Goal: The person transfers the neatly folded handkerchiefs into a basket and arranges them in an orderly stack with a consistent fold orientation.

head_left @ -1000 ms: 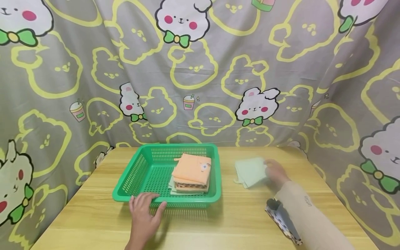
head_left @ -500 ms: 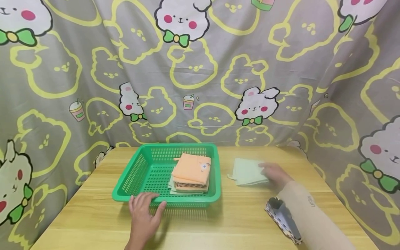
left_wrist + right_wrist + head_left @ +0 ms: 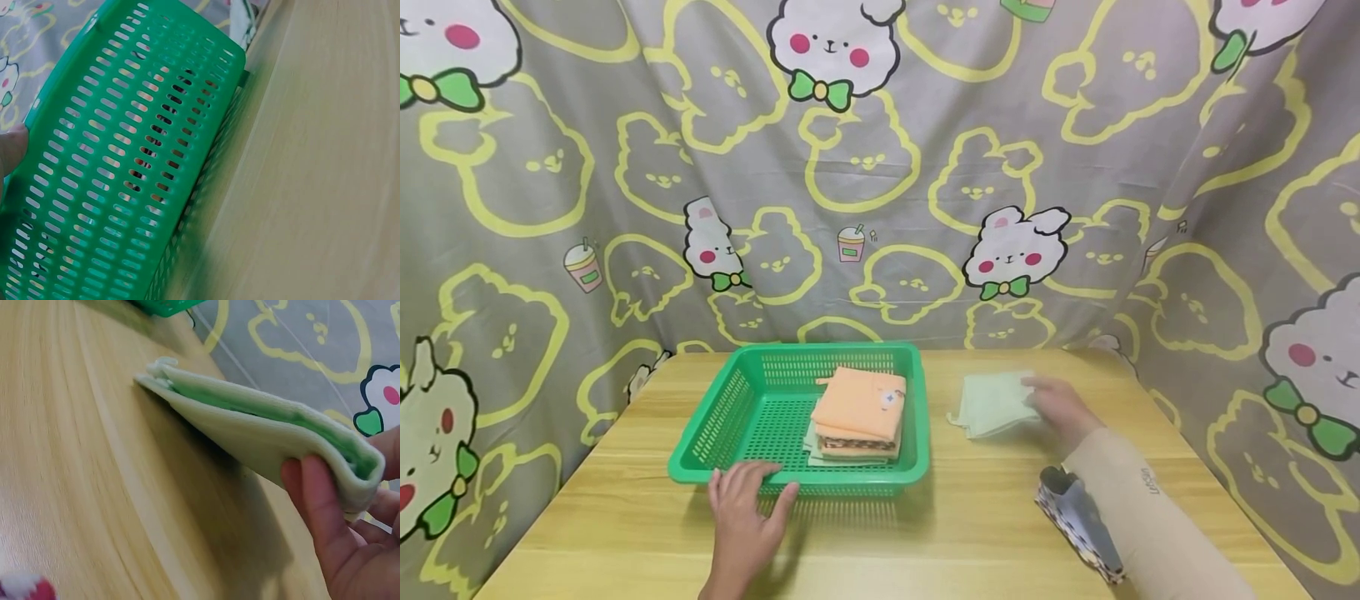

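My left hand (image 3: 745,508) holds the near rim of a green plastic basket (image 3: 688,477), its fingers over the edge and the thumb on the near side. In the left wrist view that thumb touches the rim beside the slotted wall. A folded pale green hand towel (image 3: 996,404) is pinched at its right edge by my right hand (image 3: 1063,408). The right wrist view shows the folded towel (image 3: 250,428) tilted close over the table, its layers parted along one side and a small loop at the far corner. Inside the basket sits a folded orange towel (image 3: 859,406) topping a stack.
Beneath my right forearm lies a folded dark grey cloth with a checked edge (image 3: 1081,525). The wooden table (image 3: 925,550) extends between basket and sleeve. A patterned curtain (image 3: 917,208) hangs behind and along both sides.
The pale green towel has shifted slightly left and turned in my right hand, and now sits a little higher in view. My left hand and the basket keep their places.
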A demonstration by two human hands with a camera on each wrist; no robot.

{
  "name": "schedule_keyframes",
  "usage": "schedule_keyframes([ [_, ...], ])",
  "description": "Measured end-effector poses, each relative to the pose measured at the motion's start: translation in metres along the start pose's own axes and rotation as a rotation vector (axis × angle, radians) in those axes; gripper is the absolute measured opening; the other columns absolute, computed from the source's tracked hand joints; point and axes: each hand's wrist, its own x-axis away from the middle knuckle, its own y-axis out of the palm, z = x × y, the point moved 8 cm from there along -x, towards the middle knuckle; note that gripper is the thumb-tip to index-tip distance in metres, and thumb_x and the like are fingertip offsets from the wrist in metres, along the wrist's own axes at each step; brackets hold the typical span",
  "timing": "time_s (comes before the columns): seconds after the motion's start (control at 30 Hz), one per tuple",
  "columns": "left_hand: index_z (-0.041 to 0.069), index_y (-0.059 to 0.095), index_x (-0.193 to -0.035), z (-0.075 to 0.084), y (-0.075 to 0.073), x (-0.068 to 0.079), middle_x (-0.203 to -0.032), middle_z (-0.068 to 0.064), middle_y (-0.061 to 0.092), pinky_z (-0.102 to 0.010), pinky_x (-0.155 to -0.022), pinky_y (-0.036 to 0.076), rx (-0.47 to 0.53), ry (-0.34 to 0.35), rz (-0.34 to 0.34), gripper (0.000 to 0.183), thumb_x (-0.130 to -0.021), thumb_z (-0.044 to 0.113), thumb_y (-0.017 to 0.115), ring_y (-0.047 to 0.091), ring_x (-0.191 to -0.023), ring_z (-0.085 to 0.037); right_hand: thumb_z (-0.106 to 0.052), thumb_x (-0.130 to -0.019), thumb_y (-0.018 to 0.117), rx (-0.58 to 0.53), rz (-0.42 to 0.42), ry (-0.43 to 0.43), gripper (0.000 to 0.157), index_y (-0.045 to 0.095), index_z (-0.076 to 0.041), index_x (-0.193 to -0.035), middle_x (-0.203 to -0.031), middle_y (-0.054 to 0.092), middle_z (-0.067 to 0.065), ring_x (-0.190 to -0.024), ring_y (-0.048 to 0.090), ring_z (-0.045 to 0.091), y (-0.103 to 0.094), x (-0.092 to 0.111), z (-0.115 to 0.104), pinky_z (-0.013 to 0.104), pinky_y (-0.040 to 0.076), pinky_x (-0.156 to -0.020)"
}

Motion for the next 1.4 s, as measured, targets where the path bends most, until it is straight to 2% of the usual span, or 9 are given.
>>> schedule_keyframes([
  [0.2, 0.001, 0.066, -0.097, -0.001, 0.000, 0.000, -0.102, -0.015, 0.065, -0.069, -0.099, 0.010, 0.000, 0.000, 0.000, 0.029, -0.075, 0.017, 0.078, 0.050, -0.106, -0.039, -0.001, -0.087, 0.049, -0.020, 0.049, 0.027, 0.060, 0.033, 0.007, -0.145, -0.154, 0.024, 0.025, -0.139, 0.024, 0.043, -0.005, 0.000, -0.003, 0.055, 0.023, -0.110],
  [0.4, 0.001, 0.066, -0.096, -0.001, 0.000, 0.000, -0.102, -0.014, 0.065, -0.069, -0.099, 0.011, -0.001, 0.009, 0.009, 0.029, -0.075, 0.017, 0.078, 0.050, -0.106, -0.035, -0.002, -0.088, 0.051, 0.035, 0.125, -0.035, 0.055, 0.039, 0.007, -0.141, -0.147, 0.034, 0.028, -0.133, 0.033, 0.043, -0.011, 0.002, -0.016, 0.053, 0.029, -0.107],
  [0.73, 0.001, 0.066, -0.096, -0.001, 0.000, 0.001, -0.101, -0.014, 0.065, -0.069, -0.099, 0.011, -0.004, 0.010, 0.015, 0.029, -0.075, 0.018, 0.078, 0.051, -0.105, -0.037, -0.005, -0.089, 0.053, 0.061, 0.220, -0.060, 0.050, 0.045, 0.005, -0.138, -0.145, 0.040, 0.025, -0.134, 0.033, 0.040, -0.018, 0.003, -0.029, 0.051, 0.028, -0.108],
  [1.03, 0.001, 0.066, -0.096, 0.000, 0.000, 0.000, -0.101, -0.016, 0.065, -0.069, -0.099, 0.011, -0.007, 0.007, 0.013, 0.030, -0.074, 0.018, 0.078, 0.051, -0.104, -0.040, -0.009, -0.090, 0.055, 0.036, 0.216, -0.053, 0.051, 0.045, 0.004, -0.139, -0.146, 0.040, 0.023, -0.131, 0.037, 0.036, -0.021, -0.001, -0.029, 0.048, 0.032, -0.105],
  [1.4, 0.003, 0.066, -0.094, -0.001, 0.001, 0.000, -0.100, -0.016, 0.064, -0.070, -0.099, 0.012, -0.016, -0.002, 0.009, 0.029, -0.073, 0.018, 0.079, 0.050, -0.104, -0.036, -0.007, -0.090, 0.054, 0.007, 0.211, -0.063, 0.052, 0.043, 0.005, -0.139, -0.145, 0.038, 0.025, -0.130, 0.038, 0.036, -0.019, 0.000, -0.038, 0.042, 0.037, -0.101],
])
